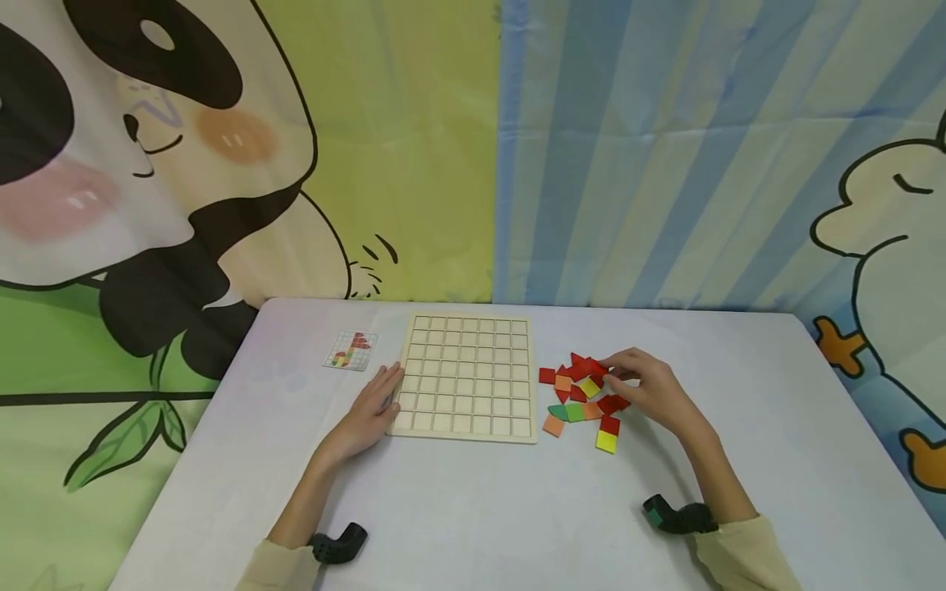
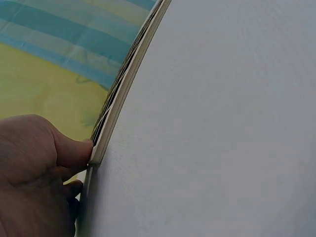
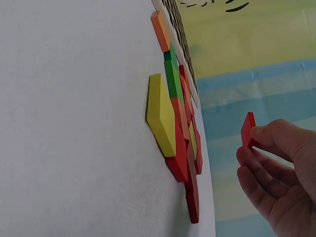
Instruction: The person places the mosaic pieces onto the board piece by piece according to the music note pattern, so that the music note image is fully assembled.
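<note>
A pale wooden grid board (image 1: 461,438) lies at the middle of the table. My left hand (image 1: 372,408) rests along its left edge, fingers extended; in the left wrist view the thumb (image 2: 76,150) touches the board's near corner. My right hand (image 1: 650,389) is above the right side of a pile of coloured tiles. Thumb and fingers pinch a small red tile (image 3: 248,129), held up off the table in the right wrist view. Below lie red tiles (image 1: 579,369), a yellow tile (image 1: 606,442), a green tile (image 1: 575,413) and an orange tile (image 1: 553,425).
A small pattern card (image 1: 351,350) with a coloured figure on a grid lies left of the board. The white table (image 1: 480,517) ends at a printed cloth backdrop (image 1: 414,148) behind it. Black wrist devices (image 1: 338,543) sit on both forearms.
</note>
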`<control>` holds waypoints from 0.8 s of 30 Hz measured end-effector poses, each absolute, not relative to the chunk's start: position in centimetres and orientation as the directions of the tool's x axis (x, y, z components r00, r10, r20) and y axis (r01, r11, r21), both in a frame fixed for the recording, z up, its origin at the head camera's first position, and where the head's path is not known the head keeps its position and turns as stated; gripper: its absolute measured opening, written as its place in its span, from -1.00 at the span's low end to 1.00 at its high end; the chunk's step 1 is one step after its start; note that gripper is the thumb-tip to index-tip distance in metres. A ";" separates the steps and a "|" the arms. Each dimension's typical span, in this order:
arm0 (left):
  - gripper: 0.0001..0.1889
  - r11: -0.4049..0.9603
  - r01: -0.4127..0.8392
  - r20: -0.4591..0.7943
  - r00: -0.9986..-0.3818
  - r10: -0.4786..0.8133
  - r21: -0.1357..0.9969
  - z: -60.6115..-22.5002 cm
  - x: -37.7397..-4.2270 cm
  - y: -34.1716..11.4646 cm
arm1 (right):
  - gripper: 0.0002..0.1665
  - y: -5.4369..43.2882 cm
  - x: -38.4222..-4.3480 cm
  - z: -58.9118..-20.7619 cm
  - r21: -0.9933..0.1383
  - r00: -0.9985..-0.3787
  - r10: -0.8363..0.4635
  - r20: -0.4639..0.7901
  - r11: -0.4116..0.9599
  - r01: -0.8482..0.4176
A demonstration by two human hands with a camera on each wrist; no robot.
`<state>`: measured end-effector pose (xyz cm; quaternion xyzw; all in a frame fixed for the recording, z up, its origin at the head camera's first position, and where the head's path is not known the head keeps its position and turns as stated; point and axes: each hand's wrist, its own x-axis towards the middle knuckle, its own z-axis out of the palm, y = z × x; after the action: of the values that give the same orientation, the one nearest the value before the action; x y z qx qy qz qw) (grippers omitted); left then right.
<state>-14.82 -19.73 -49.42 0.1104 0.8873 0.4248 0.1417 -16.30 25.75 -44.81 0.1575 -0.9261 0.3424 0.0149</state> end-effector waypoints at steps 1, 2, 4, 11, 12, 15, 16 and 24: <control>-0.34 0.615 0.079 -0.153 -0.937 0.315 0.784 -49.4 -14.8 -19.8 | -0.68 25.4 -16.3 -44.8 -0.633 -0.947 -0.291 0.135 0.710 -0.308; -0.35 0.614 0.081 -0.149 -0.938 0.314 0.785 -49.4 -14.7 -19.8 | -0.67 25.0 -16.3 -44.7 -0.635 -0.944 -0.300 0.135 0.705 -0.315; -0.35 0.609 0.089 -0.138 -0.939 0.316 0.788 -49.3 -14.7 -19.8 | -0.65 24.1 -16.5 -44.6 -0.636 -0.938 -0.319 0.137 0.698 -0.330; -0.34 0.612 0.082 -0.148 -0.937 0.315 0.786 -49.3 -14.7 -19.8 | -0.70 18.7 -19.0 -42.8 -0.628 -0.857 -0.489 0.164 0.617 -0.473; -0.34 0.613 0.079 -0.150 -0.937 0.314 0.786 -49.3 -14.7 -19.8 | -0.70 17.8 -19.6 -42.4 -0.629 -0.840 -0.517 0.166 0.600 -0.494; -0.34 0.612 0.072 -0.155 -0.938 0.310 0.787 -49.4 -14.8 -19.8 | -0.70 14.8 -21.6 -41.3 -0.630 -0.801 -0.583 0.138 0.572 -0.525; -0.34 0.610 0.069 -0.156 -0.938 0.308 0.790 -49.4 -14.8 -19.8 | -0.70 13.8 -22.3 -41.1 -0.628 -0.789 -0.602 0.125 0.567 -0.533; -0.34 0.598 0.060 -0.159 -0.938 0.307 0.799 -49.2 -14.7 -19.9 | -0.67 8.5 -27.4 -41.9 -0.592 -0.779 -0.625 -0.053 0.648 -0.479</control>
<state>-14.65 -19.91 -49.23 0.1040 0.8827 0.4359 0.1415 -27.42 8.46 -41.90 0.3071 -0.8987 0.2860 -0.1274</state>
